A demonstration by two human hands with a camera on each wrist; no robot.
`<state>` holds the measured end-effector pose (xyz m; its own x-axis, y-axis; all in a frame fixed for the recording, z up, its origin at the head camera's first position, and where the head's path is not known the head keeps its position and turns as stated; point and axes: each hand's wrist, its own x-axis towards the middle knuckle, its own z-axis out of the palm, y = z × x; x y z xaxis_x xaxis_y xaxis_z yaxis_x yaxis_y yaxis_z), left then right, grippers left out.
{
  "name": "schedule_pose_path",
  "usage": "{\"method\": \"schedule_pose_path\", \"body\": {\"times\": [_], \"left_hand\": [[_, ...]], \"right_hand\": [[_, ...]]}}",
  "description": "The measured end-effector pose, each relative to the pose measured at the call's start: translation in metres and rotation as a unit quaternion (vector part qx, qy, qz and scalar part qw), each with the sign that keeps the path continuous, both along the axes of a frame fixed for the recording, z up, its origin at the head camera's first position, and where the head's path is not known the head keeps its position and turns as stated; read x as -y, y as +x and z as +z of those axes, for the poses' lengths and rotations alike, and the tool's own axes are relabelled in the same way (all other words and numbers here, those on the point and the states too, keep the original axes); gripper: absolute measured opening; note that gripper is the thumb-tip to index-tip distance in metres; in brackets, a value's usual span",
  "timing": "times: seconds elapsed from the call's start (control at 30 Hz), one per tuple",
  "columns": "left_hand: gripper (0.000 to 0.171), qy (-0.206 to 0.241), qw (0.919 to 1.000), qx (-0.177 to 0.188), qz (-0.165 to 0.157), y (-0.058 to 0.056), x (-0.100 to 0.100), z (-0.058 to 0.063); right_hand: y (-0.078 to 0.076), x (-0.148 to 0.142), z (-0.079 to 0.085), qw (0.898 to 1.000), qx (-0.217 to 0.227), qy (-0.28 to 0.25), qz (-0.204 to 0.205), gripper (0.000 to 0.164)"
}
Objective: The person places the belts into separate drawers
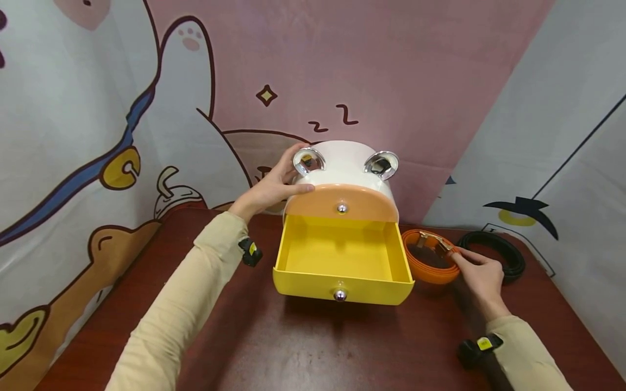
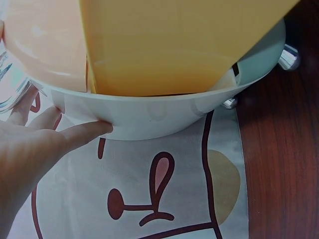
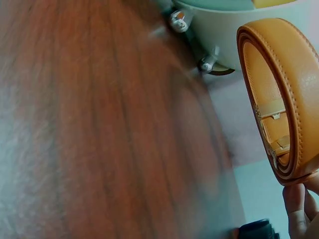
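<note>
A white storage box [image 1: 342, 163] with two shiny round eyes stands at the table's middle. Its yellow drawer [image 1: 342, 255] is pulled out, with nothing inside; the orange drawer [image 1: 318, 201] above it is closed. My left hand [image 1: 274, 184] rests on the box's upper left side, fingers spread, as the left wrist view also shows. In my right hand [image 1: 481, 277] is a coiled orange belt [image 1: 432, 274] with a gold buckle, pinched at its right edge. The right wrist view shows the belt [image 3: 301, 94] raised off the table beside the box.
A coiled black belt [image 1: 513, 260] lies behind my right hand at the table's right. The reddish-brown table [image 1: 313, 353] backs onto cartoon-printed cloth [image 1: 391, 70]. Small metal feet [image 3: 207, 63] hold the box up.
</note>
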<state>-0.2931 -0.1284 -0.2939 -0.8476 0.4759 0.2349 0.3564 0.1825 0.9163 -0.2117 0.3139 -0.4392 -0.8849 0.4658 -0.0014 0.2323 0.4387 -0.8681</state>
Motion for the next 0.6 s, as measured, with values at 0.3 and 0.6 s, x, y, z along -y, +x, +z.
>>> {"method": "schedule_pose_path", "body": {"times": [0.3,0.6], "left_hand": [[0.09,-0.01,0.9999,0.002,0.008,0.002,0.001,0.0],[0.09,-0.007,1.0,-0.005,0.0,0.0,0.001,-0.001]], "right_hand": [[0.001,0.0,0.017,1.0,-0.012,0.0,-0.02,0.058],[0.007,0.0,0.038,0.999,-0.037,-0.028,-0.018,0.057]]}}
